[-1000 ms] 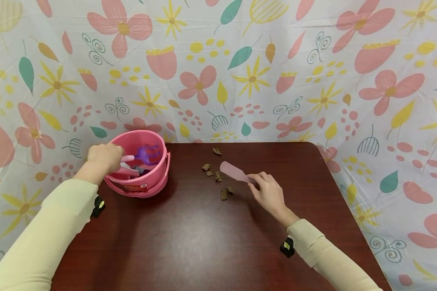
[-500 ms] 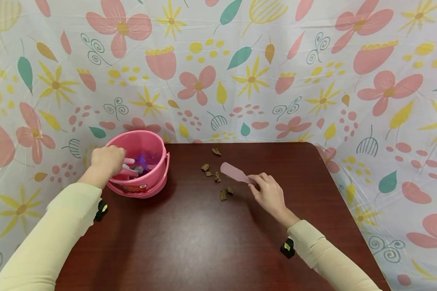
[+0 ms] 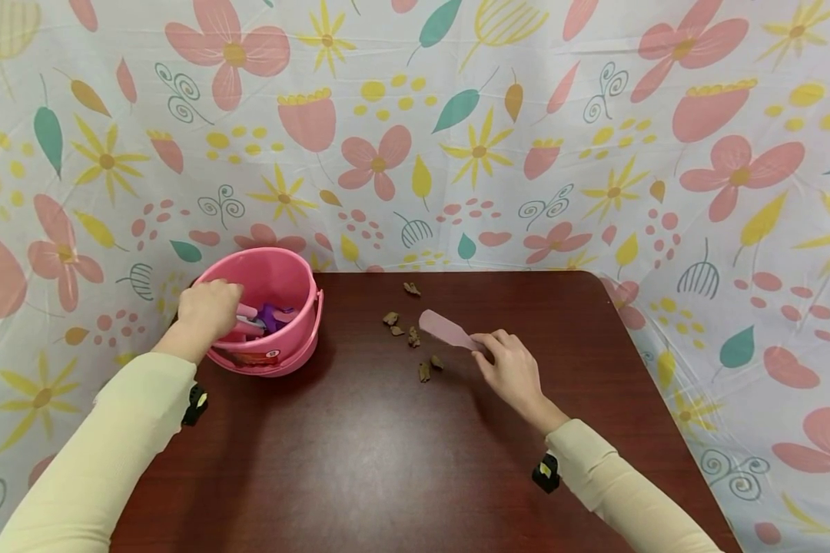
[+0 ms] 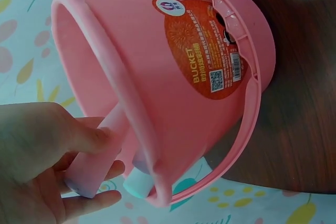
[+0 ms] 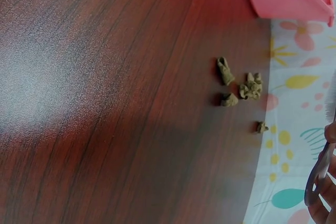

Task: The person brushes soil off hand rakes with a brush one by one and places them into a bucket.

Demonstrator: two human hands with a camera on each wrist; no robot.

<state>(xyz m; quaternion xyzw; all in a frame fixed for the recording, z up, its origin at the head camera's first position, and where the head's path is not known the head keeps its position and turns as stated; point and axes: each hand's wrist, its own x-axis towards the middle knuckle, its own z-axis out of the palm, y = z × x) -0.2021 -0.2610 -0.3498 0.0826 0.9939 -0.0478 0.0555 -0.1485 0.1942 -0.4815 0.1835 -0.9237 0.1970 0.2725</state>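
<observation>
In the head view a pink bucket (image 3: 263, 349) stands at the table's back left. My left hand (image 3: 209, 311) is at its near left rim. In the left wrist view its thumb and fingers grip the pink handle (image 4: 107, 148) of a toy rake, whose purple head (image 3: 273, 316) is down inside the bucket. A second handle with a pale teal end (image 4: 139, 183) leans at the rim beside it. My right hand (image 3: 512, 369) holds a pale pink brush (image 3: 448, 330) by its handle, with white bristles (image 5: 331, 103) at the right wrist view's edge.
Several crumpled brown dry leaf bits (image 3: 413, 336) lie on the dark wooden table (image 3: 360, 461) between bucket and brush. One bit (image 3: 411, 289) lies nearer the back edge. A flowered cloth (image 3: 415, 153) hangs right behind and beside the table.
My left hand has moved a little to the right over the bucket rim. The rake's purple head has sunk lower inside. My right hand and the brush have stayed put.
</observation>
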